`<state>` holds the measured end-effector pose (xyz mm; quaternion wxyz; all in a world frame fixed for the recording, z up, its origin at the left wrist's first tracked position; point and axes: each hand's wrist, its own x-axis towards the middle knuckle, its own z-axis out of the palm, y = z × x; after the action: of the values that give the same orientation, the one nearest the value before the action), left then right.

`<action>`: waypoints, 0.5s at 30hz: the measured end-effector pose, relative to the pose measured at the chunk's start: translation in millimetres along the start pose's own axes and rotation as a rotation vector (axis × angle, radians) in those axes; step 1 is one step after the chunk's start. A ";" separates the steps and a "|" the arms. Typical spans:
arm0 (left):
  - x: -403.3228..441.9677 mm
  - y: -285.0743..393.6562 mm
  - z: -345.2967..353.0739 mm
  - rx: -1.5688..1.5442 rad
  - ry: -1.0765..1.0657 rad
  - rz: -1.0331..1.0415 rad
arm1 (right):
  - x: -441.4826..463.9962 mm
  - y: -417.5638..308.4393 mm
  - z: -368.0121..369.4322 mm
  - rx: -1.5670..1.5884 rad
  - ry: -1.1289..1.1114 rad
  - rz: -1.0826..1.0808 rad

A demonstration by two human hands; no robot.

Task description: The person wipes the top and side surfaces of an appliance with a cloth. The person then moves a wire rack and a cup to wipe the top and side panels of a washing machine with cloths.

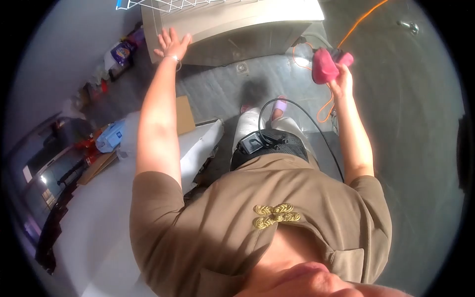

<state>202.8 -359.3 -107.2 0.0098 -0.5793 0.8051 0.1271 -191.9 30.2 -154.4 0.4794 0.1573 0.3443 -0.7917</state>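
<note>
My left hand [173,45] lies flat with fingers spread at the left edge of a pale beige box-like unit [232,24]. A bracelet circles that wrist. At the right, my right hand [342,81] is closed on a pink cloth-like bundle [324,67], held beside the unit's right corner. The bundle has a second, smaller pink lobe; its exact kind cannot be made out. An orange cord [324,111] hangs in loops around and below it, and I cannot tell whether the two are joined.
A white wire rack [173,6] sits on the unit. The floor has a round drain [242,68]. To the left are a cardboard piece [185,115], a large white surface [99,227], a blue pack [111,136] and assorted bags. A black cable [324,131] curves from my waist.
</note>
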 end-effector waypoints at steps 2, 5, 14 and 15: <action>0.8 4.3 -3.1 0.011 -0.007 -0.003 | -6.5 -9.6 -22.3 0.028 0.041 -0.027; 2.3 5.4 -5.0 -0.001 -0.019 0.001 | -13.1 -7.6 -47.3 0.036 0.102 -0.037; -4.6 13.2 -10.1 0.006 -0.025 0.020 | -49.0 47.9 -34.9 -0.013 0.265 -0.113; -7.1 15.0 -12.3 0.006 -0.028 0.028 | -43.3 53.4 -44.6 0.000 0.248 -0.132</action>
<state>192.7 -350.9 -91.3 0.0211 -0.5661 0.8133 0.1328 -127.9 73.3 -182.2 0.3799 0.2309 0.4108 -0.7960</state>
